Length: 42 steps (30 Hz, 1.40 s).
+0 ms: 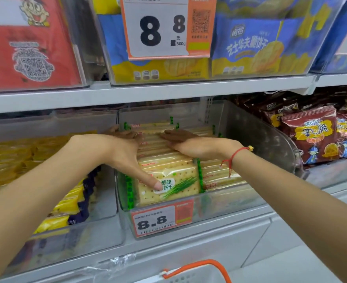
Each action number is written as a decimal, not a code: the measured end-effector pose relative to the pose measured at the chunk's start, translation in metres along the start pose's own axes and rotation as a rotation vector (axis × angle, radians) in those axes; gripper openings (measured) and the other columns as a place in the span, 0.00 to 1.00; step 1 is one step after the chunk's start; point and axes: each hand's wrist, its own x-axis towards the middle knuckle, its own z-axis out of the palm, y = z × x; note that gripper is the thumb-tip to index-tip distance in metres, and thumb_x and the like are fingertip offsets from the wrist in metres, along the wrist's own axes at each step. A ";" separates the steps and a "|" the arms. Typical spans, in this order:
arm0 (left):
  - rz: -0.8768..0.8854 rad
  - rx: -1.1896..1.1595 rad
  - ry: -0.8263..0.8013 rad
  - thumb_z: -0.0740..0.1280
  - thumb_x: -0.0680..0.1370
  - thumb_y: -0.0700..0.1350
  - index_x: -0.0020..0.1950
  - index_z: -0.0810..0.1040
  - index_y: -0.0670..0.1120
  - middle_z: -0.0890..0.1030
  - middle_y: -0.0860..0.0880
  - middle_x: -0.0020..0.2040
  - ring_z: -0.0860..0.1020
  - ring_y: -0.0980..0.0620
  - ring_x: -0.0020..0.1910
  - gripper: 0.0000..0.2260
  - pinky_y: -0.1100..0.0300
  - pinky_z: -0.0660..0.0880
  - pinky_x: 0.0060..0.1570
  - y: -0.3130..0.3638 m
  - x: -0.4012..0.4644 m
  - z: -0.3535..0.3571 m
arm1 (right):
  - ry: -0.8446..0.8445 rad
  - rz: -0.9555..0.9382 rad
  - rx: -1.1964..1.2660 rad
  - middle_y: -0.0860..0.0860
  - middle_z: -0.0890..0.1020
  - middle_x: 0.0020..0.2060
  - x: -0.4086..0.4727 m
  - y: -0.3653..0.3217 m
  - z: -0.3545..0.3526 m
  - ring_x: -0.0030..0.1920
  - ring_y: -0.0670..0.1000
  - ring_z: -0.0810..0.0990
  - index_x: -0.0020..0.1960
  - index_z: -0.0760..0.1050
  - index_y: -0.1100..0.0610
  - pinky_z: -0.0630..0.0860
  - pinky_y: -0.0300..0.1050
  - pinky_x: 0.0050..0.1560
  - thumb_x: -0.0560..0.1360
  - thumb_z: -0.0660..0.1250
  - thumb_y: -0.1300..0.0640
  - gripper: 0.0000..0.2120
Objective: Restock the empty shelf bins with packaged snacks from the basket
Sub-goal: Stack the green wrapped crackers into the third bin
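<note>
Clear wrappers crackling under our palms, we had both hands down on the row of cracker packs (168, 160) in the middle bin (256, 139), neither one closed round anything. Our left hand (123, 150) lay flat over the left end of the row, fingers reaching toward the far packs, thumb stretched down onto the face of the nearest pack, as we judged to keep it upright against the bin's front lip. Our right hand (193, 144) pressed flat from the right, fingers straight, a red string bracelet (233, 155) on that wrist. Between the two we seemed to be squaring the packs so they stood on edge, front to back, with the green-trimmed label facing out.

That row filled much of the bin, with more packs lying low to its right, so this bin looked nearly stocked. An orange price tag (162, 219) reading 8.8 hung on its front wall. Left of it sat a bin of yellow packs (66, 205); right of it, a heap of dark red snack bags (311, 135). Above ran a shelf of blue and yellow biscuit bags (256, 48). Nearest us, at the bottom edge, the basket (189, 274) showed its white rim and orange handle; we could not see what it held
</note>
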 end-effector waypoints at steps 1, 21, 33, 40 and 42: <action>-0.001 0.014 -0.023 0.63 0.48 0.82 0.79 0.44 0.53 0.50 0.51 0.79 0.52 0.50 0.77 0.67 0.51 0.53 0.75 0.001 0.002 -0.001 | 0.009 -0.003 -0.008 0.45 0.51 0.77 0.000 0.000 -0.001 0.77 0.50 0.47 0.77 0.53 0.44 0.44 0.43 0.73 0.84 0.48 0.48 0.21; -0.031 0.069 -0.048 0.62 0.48 0.83 0.78 0.50 0.53 0.57 0.50 0.78 0.57 0.48 0.76 0.65 0.50 0.58 0.74 0.004 0.009 -0.004 | 0.177 -0.033 -0.098 0.47 0.53 0.77 0.018 -0.017 0.003 0.77 0.50 0.49 0.78 0.52 0.48 0.47 0.44 0.73 0.83 0.44 0.46 0.23; 0.145 0.255 0.081 0.52 0.80 0.63 0.77 0.34 0.49 0.39 0.48 0.79 0.46 0.47 0.78 0.37 0.48 0.52 0.75 0.032 -0.034 0.018 | 0.029 0.019 0.059 0.52 0.58 0.75 -0.078 -0.007 0.022 0.75 0.54 0.56 0.78 0.47 0.51 0.57 0.46 0.72 0.77 0.66 0.50 0.38; 0.041 0.261 0.075 0.48 0.82 0.59 0.76 0.31 0.46 0.34 0.49 0.77 0.36 0.50 0.77 0.34 0.49 0.39 0.75 0.041 -0.033 0.033 | -0.066 0.066 0.129 0.57 0.40 0.77 -0.067 -0.009 0.037 0.77 0.58 0.41 0.77 0.35 0.47 0.47 0.56 0.76 0.78 0.64 0.52 0.42; 0.024 0.203 0.036 0.49 0.81 0.58 0.76 0.31 0.46 0.34 0.48 0.78 0.36 0.49 0.77 0.34 0.50 0.40 0.75 0.044 -0.034 0.030 | -0.163 0.062 0.156 0.53 0.37 0.77 -0.071 -0.010 0.029 0.77 0.55 0.39 0.76 0.33 0.45 0.45 0.56 0.76 0.78 0.63 0.51 0.42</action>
